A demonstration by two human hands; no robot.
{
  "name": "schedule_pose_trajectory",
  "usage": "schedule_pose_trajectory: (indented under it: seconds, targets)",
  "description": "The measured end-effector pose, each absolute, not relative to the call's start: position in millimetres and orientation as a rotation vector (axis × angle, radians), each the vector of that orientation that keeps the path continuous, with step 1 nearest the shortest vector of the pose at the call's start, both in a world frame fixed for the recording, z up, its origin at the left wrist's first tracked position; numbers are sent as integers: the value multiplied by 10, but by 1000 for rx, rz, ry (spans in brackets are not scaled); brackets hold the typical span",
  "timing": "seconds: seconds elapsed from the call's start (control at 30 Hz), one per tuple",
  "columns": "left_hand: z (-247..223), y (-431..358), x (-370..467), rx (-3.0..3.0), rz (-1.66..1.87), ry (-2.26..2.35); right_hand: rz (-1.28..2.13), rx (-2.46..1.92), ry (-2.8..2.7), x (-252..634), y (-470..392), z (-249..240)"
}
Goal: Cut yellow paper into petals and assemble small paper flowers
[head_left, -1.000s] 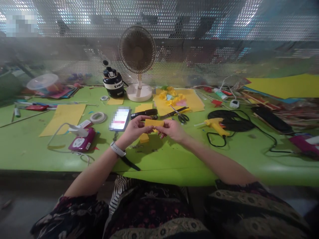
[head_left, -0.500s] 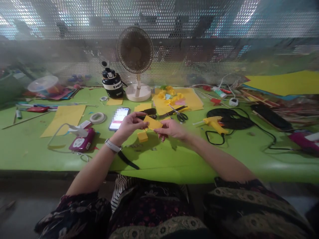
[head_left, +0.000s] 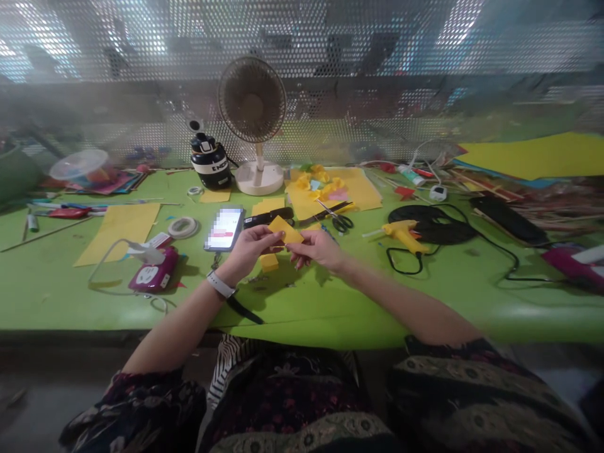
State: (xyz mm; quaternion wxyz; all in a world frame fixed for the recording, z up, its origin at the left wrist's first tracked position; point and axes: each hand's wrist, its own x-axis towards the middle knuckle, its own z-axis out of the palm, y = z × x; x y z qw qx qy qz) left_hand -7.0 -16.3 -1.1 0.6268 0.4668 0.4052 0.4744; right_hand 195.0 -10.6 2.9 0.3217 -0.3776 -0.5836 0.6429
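A small square of yellow paper is pinched between both hands above the green table. My left hand grips its left corner, fingers closed. My right hand pinches the lower right corner between thumb and fingers. Just below on the table lies another small yellow paper piece, partly covered by my left fingers. Behind the hands are a black stapler-like tool and yellow paper sheets. Black-handled scissors lie open beyond my right hand. A lit phone rests left of my left hand.
A yellow glue gun with its cord lies at right by a black round mat. A white fan and a black bottle stand at the back. A purple power adapter and tape roll are at left.
Both hands have shifted slightly left with the yellow paper, which has turned a little between them. My left hand covers more of the small piece below. The camera view has moved slightly.
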Motion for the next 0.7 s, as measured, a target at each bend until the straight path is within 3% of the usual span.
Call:
schedule_pose_trajectory:
  seconds: [0.2,0.4,0.7]
  targets:
    - [37,-137,-114,979,1174,936,1637,-969,-1724,1994,-161,84]
    - [71,-110,-187,893,1081,930,915,-903,-1870,2096,-124,115]
    - [57,-148,-119,1037,994,898,578,-621,-2200,2147,-78,-16]
